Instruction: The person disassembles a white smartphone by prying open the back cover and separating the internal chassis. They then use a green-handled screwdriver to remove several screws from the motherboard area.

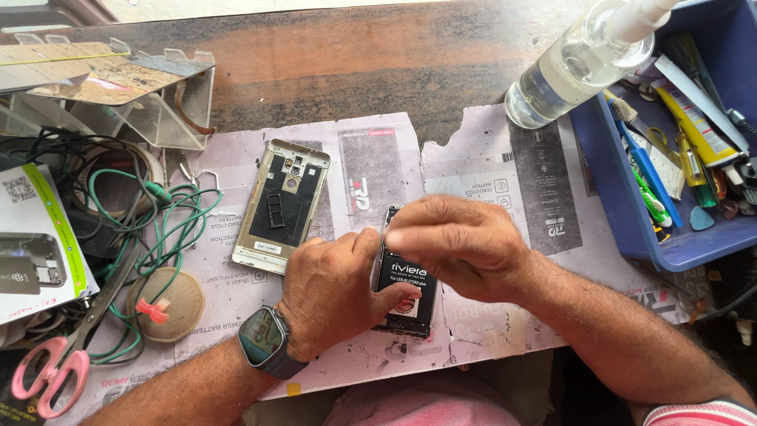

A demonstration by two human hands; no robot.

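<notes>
An opened phone with a black battery point(406, 288) lies on flattened cardboard point(473, 170) at the table's front middle. My left hand point(335, 288), with a smartwatch on its wrist, rests on the phone's left side and its thumb presses the battery. My right hand point(457, 241) hovers over the phone's top end, fingers pinched together at the upper edge; whether they hold a small part is hidden. A gold phone back cover point(281, 205) lies face up to the left of my hands.
Pink-handled scissors point(59, 359), green wires point(150, 229) and a round pad point(169, 304) clutter the left. A clear liquid bottle point(579, 67) lies at the back right beside a blue tray point(631, 205) of tools. A clear plastic stand point(150, 110) is at the back left.
</notes>
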